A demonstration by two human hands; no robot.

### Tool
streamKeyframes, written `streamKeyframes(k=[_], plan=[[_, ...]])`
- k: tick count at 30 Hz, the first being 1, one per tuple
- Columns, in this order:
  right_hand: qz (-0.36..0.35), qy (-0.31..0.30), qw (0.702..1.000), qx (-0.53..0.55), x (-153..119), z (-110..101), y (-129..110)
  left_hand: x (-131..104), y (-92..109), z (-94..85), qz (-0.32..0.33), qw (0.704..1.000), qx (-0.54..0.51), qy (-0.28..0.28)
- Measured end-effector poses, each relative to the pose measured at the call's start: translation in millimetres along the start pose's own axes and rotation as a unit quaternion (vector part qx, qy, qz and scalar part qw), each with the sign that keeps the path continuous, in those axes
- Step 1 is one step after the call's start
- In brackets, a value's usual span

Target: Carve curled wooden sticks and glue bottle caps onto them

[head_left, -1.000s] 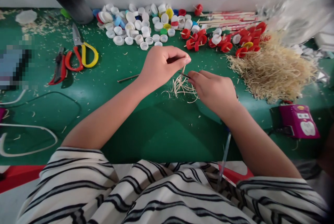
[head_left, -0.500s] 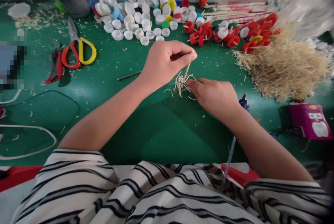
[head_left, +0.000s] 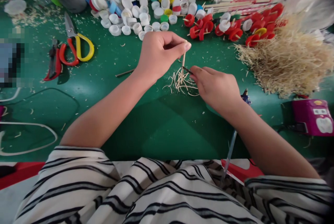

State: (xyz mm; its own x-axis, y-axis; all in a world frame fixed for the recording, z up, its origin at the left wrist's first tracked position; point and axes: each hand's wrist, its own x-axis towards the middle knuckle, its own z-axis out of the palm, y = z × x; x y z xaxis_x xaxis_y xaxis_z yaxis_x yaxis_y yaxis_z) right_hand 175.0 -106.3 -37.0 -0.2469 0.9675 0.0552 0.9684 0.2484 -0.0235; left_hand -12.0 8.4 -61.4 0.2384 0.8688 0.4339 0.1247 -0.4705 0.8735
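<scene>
So my left hand (head_left: 152,56) has its fingers pinched tight on the top end of a thin wooden stick (head_left: 184,58), so it's the nearer one. The long axis drops from that pinch back towards me; can't tell how steep. My right hand (head_left: 219,88) is off the stick's lower right, fingers closed around a small dark blade (head_left: 187,69) that comes in crosswise near the stick's low end. Pale curls (head_left: 180,82) bunch around that end, above the green counter (head_left: 156,126). Farther out, right of the stick, there's a big heap of shavings (head_left: 289,65).
</scene>
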Motion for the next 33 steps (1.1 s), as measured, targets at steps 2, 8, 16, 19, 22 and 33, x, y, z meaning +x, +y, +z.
streamKeyframes(k=[2,8,16,19,22,33], plan=[[0.001,-0.009,1.0,0.003,-1,1,1,0,-1,-0.6,-0.017,1.0,-0.001,-0.005],[0.002,-0.025,1.0,-0.007,-3,3,2,-2,-6,-1.7,-0.043,0.998,0.036,-0.022],[-0.025,-0.068,0.997,-0.037,-7,8,-1,-6,-6,-6.5,-0.035,0.997,0.063,-0.021],[-0.003,-0.007,1.0,-0.027,-1,0,-1,-9,6,-3.5,-0.049,0.997,0.067,-0.004],[0.014,0.027,0.999,-0.018,4,-6,-3,-9,11,-0.3,-0.048,0.997,0.068,-0.003],[-0.009,-0.025,1.0,-0.006,-2,3,-1,-6,-15,-9.8,-0.029,0.995,0.083,-0.042]])
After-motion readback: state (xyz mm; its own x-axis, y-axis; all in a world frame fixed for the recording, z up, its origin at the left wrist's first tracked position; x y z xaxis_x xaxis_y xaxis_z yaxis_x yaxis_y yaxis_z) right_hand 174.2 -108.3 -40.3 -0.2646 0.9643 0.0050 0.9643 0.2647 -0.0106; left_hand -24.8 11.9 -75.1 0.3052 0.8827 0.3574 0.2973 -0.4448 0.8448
